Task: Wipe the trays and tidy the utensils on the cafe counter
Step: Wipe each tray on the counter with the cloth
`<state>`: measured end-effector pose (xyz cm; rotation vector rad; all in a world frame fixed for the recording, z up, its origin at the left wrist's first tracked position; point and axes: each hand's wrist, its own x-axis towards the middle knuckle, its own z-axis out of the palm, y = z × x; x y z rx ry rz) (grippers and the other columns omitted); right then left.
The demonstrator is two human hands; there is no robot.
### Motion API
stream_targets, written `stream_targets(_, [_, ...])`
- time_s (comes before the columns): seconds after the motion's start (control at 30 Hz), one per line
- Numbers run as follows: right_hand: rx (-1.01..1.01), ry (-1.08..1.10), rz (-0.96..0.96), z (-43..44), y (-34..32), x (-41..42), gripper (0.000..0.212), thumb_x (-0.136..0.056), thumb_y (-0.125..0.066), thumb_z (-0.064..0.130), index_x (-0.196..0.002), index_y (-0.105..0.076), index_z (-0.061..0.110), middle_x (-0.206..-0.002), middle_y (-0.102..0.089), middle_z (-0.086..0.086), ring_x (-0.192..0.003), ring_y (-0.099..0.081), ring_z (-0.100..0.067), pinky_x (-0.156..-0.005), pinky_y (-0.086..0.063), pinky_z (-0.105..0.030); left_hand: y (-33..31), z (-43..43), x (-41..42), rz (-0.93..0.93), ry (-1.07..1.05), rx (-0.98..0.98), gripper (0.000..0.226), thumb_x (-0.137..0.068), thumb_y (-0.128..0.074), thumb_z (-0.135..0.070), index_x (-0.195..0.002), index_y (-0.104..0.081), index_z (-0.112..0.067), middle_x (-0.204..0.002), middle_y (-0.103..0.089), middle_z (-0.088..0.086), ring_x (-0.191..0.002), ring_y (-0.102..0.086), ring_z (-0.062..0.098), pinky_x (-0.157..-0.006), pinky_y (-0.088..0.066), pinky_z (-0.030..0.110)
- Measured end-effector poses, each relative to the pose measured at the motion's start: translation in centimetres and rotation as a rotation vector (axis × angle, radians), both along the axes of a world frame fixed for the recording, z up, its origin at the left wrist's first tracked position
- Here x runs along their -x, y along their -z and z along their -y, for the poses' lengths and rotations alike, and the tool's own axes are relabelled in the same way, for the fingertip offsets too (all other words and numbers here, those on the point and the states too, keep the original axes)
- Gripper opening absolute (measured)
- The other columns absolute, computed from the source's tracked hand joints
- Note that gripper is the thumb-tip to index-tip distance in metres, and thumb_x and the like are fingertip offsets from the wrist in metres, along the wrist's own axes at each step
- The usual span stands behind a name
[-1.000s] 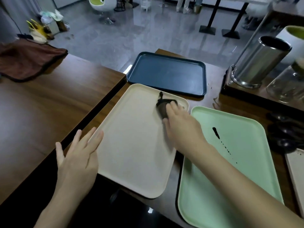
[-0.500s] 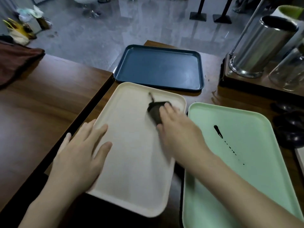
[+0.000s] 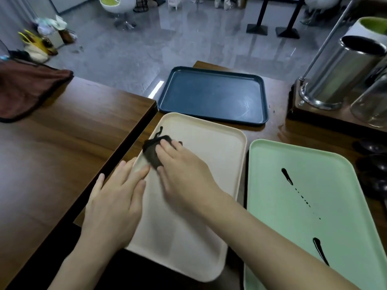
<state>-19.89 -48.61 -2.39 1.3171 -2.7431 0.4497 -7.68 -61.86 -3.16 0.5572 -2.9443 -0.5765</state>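
Fingers of the right hand (image 3: pixel 184 170): in the head view, the fingers (image 3: pixel 165 147) lay close together and almost straight, pressed flat on top of a small dark cloth (image 3: pixel 151 153) just left of the frame's centre.
Fingers of the left hand (image 3: pixel 117 201): the fingers (image 3: pixel 134 174) were slightly spread and flat, resting on the near left edge of the cream tray (image 3: pixel 209 155) and gripping nothing.
Cloth: bunched and soft, with a loose thread trailing toward the top of the frame. It looked light and limp, best driven by flat pressure from above, not pinched.
Cream tray: centre of frame, with the cloth on its upper left part. It looked stiff, smooth and light, likely to slide unless held at the rim.
Green tray (image 3: pixel 314 164): lower right, just beside the cream tray. It carried a dark streak (image 3: pixel 286 175) with a dotted trail and a second streak (image 3: pixel 319 251) lower down, not yet wiped.
Blue tray (image 3: pixel 213 95): upper centre, lying flat, with faint smears.
Utensils (image 3: pixel 372 164): dark rounded shapes at the right edge, too blurred to name.
Surface: a dark wooden counter (image 3: pixel 62 143) with a raised section at the left.
Around: a brown cloth (image 3: pixel 27 88) at the upper left, a steel canister (image 3: pixel 343 72) and a glass jar (image 3: pixel 370 105) at the upper right.
Room: a glossy grey floor (image 3: pixel 167 38) across the top, with chair and table bases beyond.
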Motion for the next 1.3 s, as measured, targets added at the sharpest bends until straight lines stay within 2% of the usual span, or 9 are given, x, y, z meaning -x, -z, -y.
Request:
stream_targets(0.07, [-0.002, -0.028, 0.034, -1.4, 0.3, -2.6, 0.046, -0.095, -0.054, 0.024, -0.139, -0.054, 0.008, -0.144, -0.054, -0.007, -0.131, -0.047, -0.025, -0.113, -0.029, -0.030, 0.0, -0.1, 0.0, -0.022, -0.005, -0.022, 0.049, -0.106, -0.022, -0.040, -0.154, -0.031, -0.051, -0.155, -0.022, -0.033, -0.149, -0.020, -0.001, -0.126, -0.016, 0.047])
stream_targets(0.13, [-0.014, -0.015, 0.071, -2.8, -0.1, -4.1, 0.049, -0.097, -0.055, 0.029, -0.142, -0.053, 0.011, -0.148, -0.053, -0.004, -0.135, -0.047, -0.023, -0.114, -0.033, -0.031, 0.0, -0.1, -0.1, -0.049, -0.052, -0.092, 0.054, -0.101, -0.022, -0.041, -0.152, -0.040, -0.043, -0.158, -0.031, -0.026, -0.149, -0.024, 0.000, -0.127, -0.014, 0.045])
stream_targets(0.23, [-0.085, 0.028, 0.151, -3.7, -1.4, -1.2, 0.044, -0.103, -0.047, 0.031, -0.145, -0.046, 0.019, -0.153, -0.044, 0.004, -0.137, -0.042, -0.019, -0.102, -0.043, -0.035, -0.1, -0.1, -0.1, -0.071, -0.100, -0.143, 0.053, -0.101, -0.025, -0.040, -0.146, -0.052, -0.032, -0.158, -0.041, -0.016, -0.150, -0.028, 0.005, -0.127, -0.014, 0.046])
stream_targets(0.37, [-0.122, 0.244, 0.135, -5.8, -1.9, 3.9, 0.037, -0.104, -0.042, 0.028, -0.139, -0.047, 0.016, -0.148, -0.044, -0.002, -0.131, -0.046, -0.027, -0.091, -0.047, -0.043, 0.0, -0.3, 0.0, -0.066, -0.109, -0.149, 0.045, -0.108, -0.031, -0.031, -0.148, -0.051, -0.030, -0.159, -0.039, -0.015, -0.151, -0.026, 0.006, -0.127, -0.010, 0.048])
stream_targets(0.6, [-0.033, -0.058, 0.104, -6.5, -0.9, -10.1, 0.049, -0.096, -0.046, 0.033, -0.142, -0.054, 0.017, -0.149, -0.053, 0.002, -0.134, -0.051, -0.024, -0.111, -0.041, -0.033, -0.4, 0.0, 0.0, -0.048, -0.097, -0.146, 0.051, -0.105, -0.025, -0.038, -0.150, -0.048, -0.034, -0.160, -0.037, -0.016, -0.153, -0.022, 0.008, -0.127, -0.008, 0.049])
stream_targets(0.8, [-0.038, 0.075, -0.014, -11.9, -1.2, -11.3, 0.046, -0.084, -0.059, 0.038, -0.130, -0.063, 0.030, -0.137, -0.060, 0.018, -0.119, -0.063, -0.017, -0.093, -0.053, -0.027, -0.3, 0.1, -0.1, -0.034, -0.097, -0.120, 0.050, -0.106, -0.026, -0.034, -0.150, -0.049, -0.032, -0.161, -0.035, -0.016, -0.153, -0.021, 0.007, -0.128, -0.006, 0.048])
stream_targets(0.93, [-0.141, 0.165, 0.015, -11.3, -1.0, -8.0, 0.045, -0.095, -0.057, 0.034, -0.139, -0.052, 0.025, -0.146, -0.052, 0.010, -0.126, -0.053, -0.027, -0.105, -0.044, -0.036, -0.3, -0.3, -0.2, -0.010, -0.084, -0.055, 0.052, -0.105, -0.023, -0.036, -0.150, -0.048, -0.033, -0.162, -0.032, -0.016, -0.154, -0.019, 0.008, -0.127, 0.004, 0.048])
stream_targets(1.1, [-0.166, 0.220, 0.071, -9.3, -1.9, -4.6, 0.042, -0.096, -0.047, 0.045, -0.134, -0.046, 0.028, -0.140, -0.048, 0.012, -0.112, -0.052, -0.031, -0.100, -0.037, -0.044, -0.4, -0.5, -0.3, -0.005, -0.074, -0.019, 0.049, -0.106, -0.026, -0.038, -0.149, -0.049, -0.034, -0.162, -0.034, -0.014, -0.154, -0.021, 0.010, -0.127, 0.004, 0.051])
stream_targets(1.3, [-0.017, 0.073, 0.127, -10.8, -2.9, -6.3, 0.038, -0.086, -0.051, 0.016, -0.123, -0.057, 0.026, -0.130, -0.057, 0.010, -0.102, -0.061, -0.030, -0.083, -0.049, -0.043, -1.0, -1.3, -0.3, -0.157, -0.077, 0.052, 0.040, -0.105, -0.043, -0.042, -0.139, -0.060, -0.031, -0.160, -0.040, 0.000, -0.152, -0.028, 0.024, -0.124, -0.013, 0.056])
